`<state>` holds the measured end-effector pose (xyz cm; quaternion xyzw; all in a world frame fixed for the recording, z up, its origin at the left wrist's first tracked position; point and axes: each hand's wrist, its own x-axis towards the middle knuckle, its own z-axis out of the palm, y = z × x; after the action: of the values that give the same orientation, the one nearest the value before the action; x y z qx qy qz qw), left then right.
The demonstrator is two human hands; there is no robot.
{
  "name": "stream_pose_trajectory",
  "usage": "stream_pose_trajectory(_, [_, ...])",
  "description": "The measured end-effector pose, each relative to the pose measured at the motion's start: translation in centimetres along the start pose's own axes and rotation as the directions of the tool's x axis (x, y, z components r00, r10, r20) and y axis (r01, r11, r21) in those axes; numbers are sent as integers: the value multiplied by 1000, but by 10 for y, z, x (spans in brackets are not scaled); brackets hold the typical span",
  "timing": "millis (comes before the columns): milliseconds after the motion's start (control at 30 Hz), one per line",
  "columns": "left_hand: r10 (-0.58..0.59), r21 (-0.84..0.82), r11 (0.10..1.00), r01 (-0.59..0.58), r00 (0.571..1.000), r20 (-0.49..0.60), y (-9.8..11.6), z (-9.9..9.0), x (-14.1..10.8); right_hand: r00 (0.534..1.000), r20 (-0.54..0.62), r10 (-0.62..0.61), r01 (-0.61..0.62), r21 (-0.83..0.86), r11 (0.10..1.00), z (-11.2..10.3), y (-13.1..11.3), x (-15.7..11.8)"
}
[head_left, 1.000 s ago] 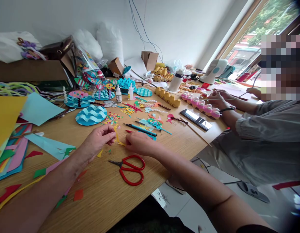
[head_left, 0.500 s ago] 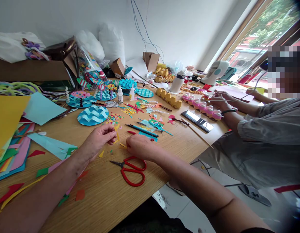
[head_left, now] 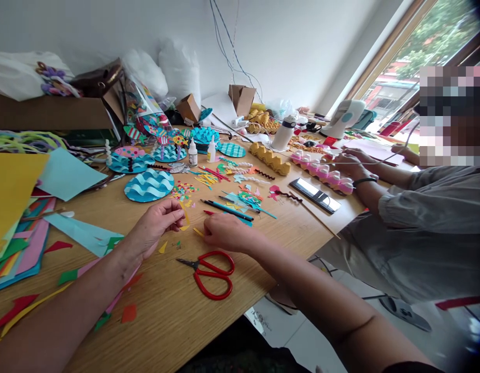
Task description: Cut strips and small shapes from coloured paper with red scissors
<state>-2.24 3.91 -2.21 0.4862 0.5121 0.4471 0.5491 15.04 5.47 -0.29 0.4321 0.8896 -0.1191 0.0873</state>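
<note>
A thin yellow paper piece [head_left: 186,213] is pinched between the thumb and fingers of my left hand [head_left: 158,225]. My right hand [head_left: 226,233] is closed, palm down, just to its right. From its fingertips a short yellow paper strip [head_left: 198,232] sticks out toward the left hand; the grip itself is hidden beneath the knuckles. Red-handled scissors [head_left: 212,274] lie on the wooden table below my right hand. Right behind that hand are a red pen [head_left: 210,212] and dark pens [head_left: 228,209]. A small yellow scrap [head_left: 163,247] rests below my left hand.
Coloured paper sheets [head_left: 18,191] spread along the left. Behind my hands are a blue wavy paper disc [head_left: 149,184], glue bottles [head_left: 192,153], confetti scraps [head_left: 183,190] and a phone [head_left: 315,195]. At right, another person's hands [head_left: 351,160] are by a pink egg-carton strip [head_left: 321,172].
My right hand has shifted slightly, and the yellow strip at its fingertips has moved a little with it. My left hand keeps its pinch. The other person's head and hands have moved slightly.
</note>
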Motion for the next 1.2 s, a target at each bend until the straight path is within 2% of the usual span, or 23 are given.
stream_pose_trajectory(133, [1,3,1000,-1,1000,19,2,0,-1,999,2,34,-34,-57,998,8,-10,-2])
stream_pose_trajectory(333, [-1,-9,1000,1,1000,12,5,2,-4,999,-16,30,-31,-30,999,12,-11,1])
stream_pose_trajectory(500, [-7,-49,999,6,1000,-1,2,0,-1,999,-42,8,-7,31,1000,6,-3,5])
stream_pose_trajectory(567, [-16,-72,997,15,1000,-11,2,-1,-1,996,-85,-8,21,157,987,2,4,8])
stream_pose_trajectory(633, [-37,-112,993,35,999,-17,1,-1,0,994,-109,-4,50,425,904,-3,11,13])
stream_pose_trajectory(700, [-61,-166,984,56,998,-24,1,-2,0,996,-91,0,65,708,703,-8,18,17])
stream_pose_trajectory(767, [-84,-227,971,76,996,-26,0,-2,0,997,-67,-31,73,859,507,-15,22,22])
stream_pose_trajectory(833, [-97,-280,956,89,995,-14,0,-3,0,995,-61,-80,88,915,394,-21,24,28])
stream_pose_trajectory(967, [-73,-357,931,78,997,28,2,-4,0,991,-36,-127,72,955,289,-29,20,41])
stream_pose_trajectory(1200, [-65,-378,924,55,998,-15,2,-6,1,975,-139,-171,151,987,59,-7,9,58])
